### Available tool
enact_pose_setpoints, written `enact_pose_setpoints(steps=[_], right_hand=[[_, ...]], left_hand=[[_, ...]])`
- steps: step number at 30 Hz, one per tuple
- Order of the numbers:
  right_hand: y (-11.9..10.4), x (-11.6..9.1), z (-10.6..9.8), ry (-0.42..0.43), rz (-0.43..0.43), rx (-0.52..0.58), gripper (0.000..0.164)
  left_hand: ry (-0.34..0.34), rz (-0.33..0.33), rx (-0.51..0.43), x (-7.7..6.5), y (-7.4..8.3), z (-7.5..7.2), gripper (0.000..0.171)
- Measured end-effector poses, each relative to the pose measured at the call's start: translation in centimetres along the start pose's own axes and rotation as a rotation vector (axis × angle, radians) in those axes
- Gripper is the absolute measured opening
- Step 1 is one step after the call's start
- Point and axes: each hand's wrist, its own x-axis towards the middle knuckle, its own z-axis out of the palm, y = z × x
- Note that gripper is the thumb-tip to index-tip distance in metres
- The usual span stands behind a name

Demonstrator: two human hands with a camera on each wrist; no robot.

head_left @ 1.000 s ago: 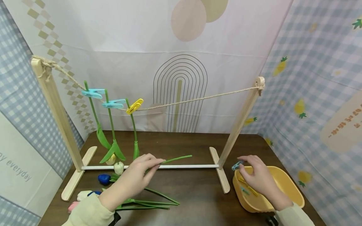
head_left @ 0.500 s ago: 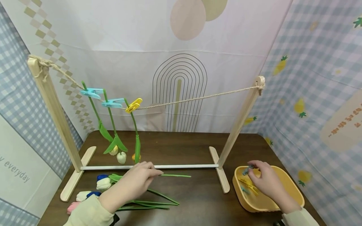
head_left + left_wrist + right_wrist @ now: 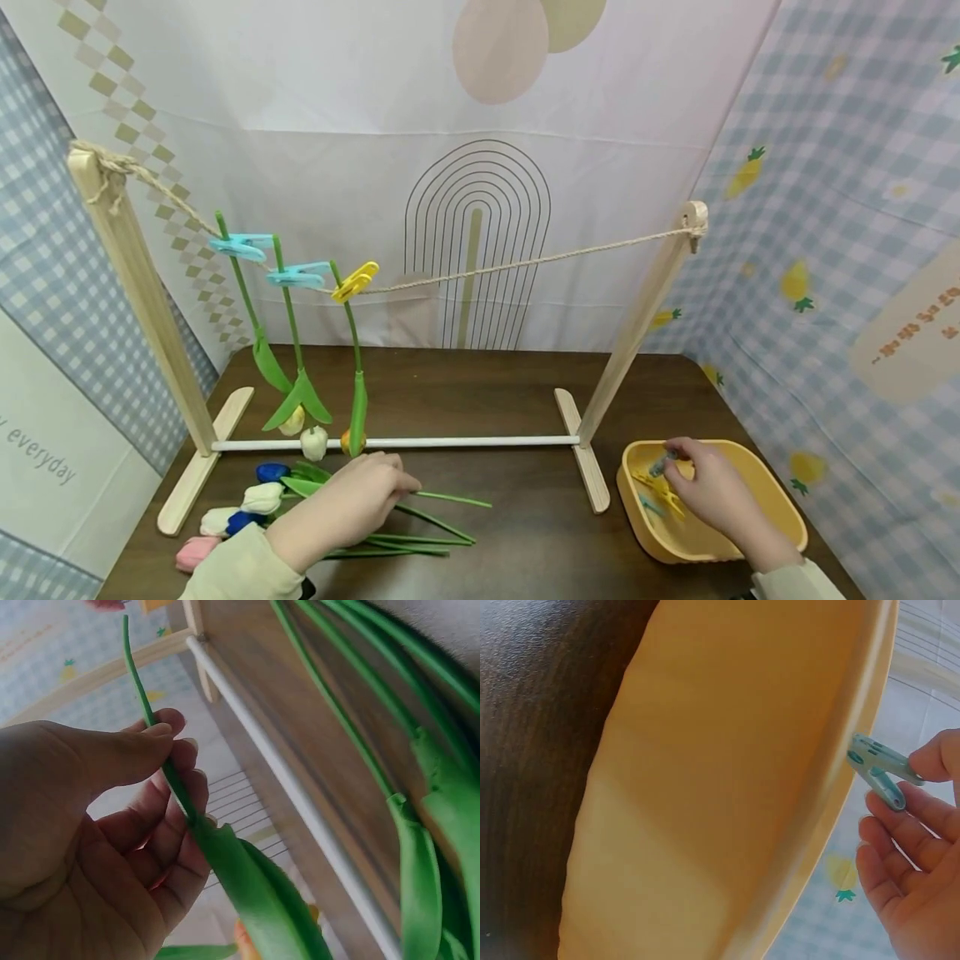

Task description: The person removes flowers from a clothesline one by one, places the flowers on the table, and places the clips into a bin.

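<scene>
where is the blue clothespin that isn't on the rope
In the head view it is on the right, pinched in the right hand as the blue clothespin over the yellow basin.

Both forearms are stretched forward in pale cream sleeves, coming in from around 6 o'clock in the head view. The left hand (image 3: 352, 500) is kept low, knuckles up, fingers pointed toward 2 o'clock; in the wrist view its thumb and curled fingers (image 3: 180, 776) are pinched together. The right hand (image 3: 705, 492) is angled toward 11 o'clock, thumb and forefinger pinched, the other fingers (image 3: 900, 847) left loosely bent.
</scene>
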Motion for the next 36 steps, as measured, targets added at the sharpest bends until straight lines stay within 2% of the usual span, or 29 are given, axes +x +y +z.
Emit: enact_pose_setpoints(steps=[5,11,17,27,36], right_hand=[[0.4,-0.3,0.4,-0.05,0.029,0.001,0.032],[0.8,-0.5,0.7,-0.076,0.038,0.008,0.033],[0.9,-0.7,0.8,-0.107,0.063,0.006,0.033],[1.3,-0.9,0.6,-0.148,0.115,0.007,0.037],[1.6,-1.3,0.6,-0.136,0.116,0.01,0.036]], left_hand=[[-0.009,0.015,0.027,-0.4,-0.1,1.0,0.017],[-0.006,-0.003,0.047,-0.9,-0.3,1.8,0.015],[-0.08,-0.057,0.009,-1.2,-0.7,2.4,0.011],[-0.084,-0.097,-0.004,-1.5,-1.3,3.2,0.009],[-0.156,-0.158,-0.084,-1.5,-1.6,3.3,0.008]])
